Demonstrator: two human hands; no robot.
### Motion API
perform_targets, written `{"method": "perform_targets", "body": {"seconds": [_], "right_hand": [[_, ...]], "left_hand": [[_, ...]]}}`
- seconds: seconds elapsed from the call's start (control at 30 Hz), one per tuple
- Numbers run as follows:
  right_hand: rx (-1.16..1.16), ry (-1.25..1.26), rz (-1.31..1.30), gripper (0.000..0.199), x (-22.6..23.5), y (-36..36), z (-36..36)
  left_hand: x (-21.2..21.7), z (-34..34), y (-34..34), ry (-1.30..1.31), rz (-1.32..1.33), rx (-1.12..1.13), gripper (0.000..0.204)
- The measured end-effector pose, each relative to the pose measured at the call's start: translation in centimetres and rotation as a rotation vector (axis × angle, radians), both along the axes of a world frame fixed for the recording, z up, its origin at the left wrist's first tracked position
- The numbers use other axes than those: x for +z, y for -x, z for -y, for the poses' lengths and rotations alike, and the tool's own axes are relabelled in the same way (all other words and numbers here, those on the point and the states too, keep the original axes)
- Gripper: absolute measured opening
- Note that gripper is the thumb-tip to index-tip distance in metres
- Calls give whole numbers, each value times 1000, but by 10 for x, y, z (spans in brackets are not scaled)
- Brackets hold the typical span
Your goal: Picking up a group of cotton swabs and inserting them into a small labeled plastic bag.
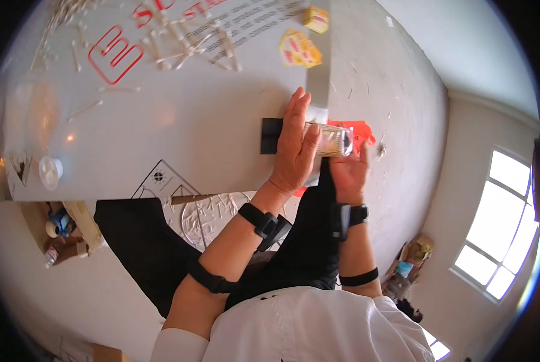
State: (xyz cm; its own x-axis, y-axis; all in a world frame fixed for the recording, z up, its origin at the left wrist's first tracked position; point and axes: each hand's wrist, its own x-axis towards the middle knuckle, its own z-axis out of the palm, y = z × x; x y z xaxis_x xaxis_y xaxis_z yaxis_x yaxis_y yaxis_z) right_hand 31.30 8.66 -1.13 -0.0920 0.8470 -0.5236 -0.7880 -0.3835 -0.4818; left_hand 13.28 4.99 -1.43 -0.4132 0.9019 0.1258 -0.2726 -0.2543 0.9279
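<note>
A clear packet of cotton swabs (330, 140) lies sideways beyond the table's right edge. My left hand (294, 148) has its thumb on the packet's end and its fingers stretched along the table's edge. My right hand (349, 175) is palm up, just below the packet. A red plastic bag (359, 131) shows behind the packet, with my right thumb against its rim. The packet hides the other right fingers. A flat black piece (271, 136) sits on the table beside my left hand.
Loose cotton swabs (185, 45) litter the far side of the grey table (179, 130). Yellow printed cards (300, 48) and a small yellow box (316, 20) lie at its far right corner. A white round tub (50, 173) stands at left. An open carton (65, 229) is on the floor.
</note>
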Motion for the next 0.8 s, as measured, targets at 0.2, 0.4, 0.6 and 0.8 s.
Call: {"method": "perform_targets", "body": {"seconds": [0.2,0.4,0.6,0.8], "right_hand": [[-69,-99,-176,47,-18,18,20],[-154,-108,18,48,-3,51,18],[-174,-1,-51,47,4,52,16],[-166,22,-113,46,9,59,16]], "left_hand": [[8,-9,-24,43,71,-105,62],[11,-11,-28,58,6,-44,70],[10,-18,-49,90,-6,-70,75],[12,-24,-60,82,-19,-74,76]]}}
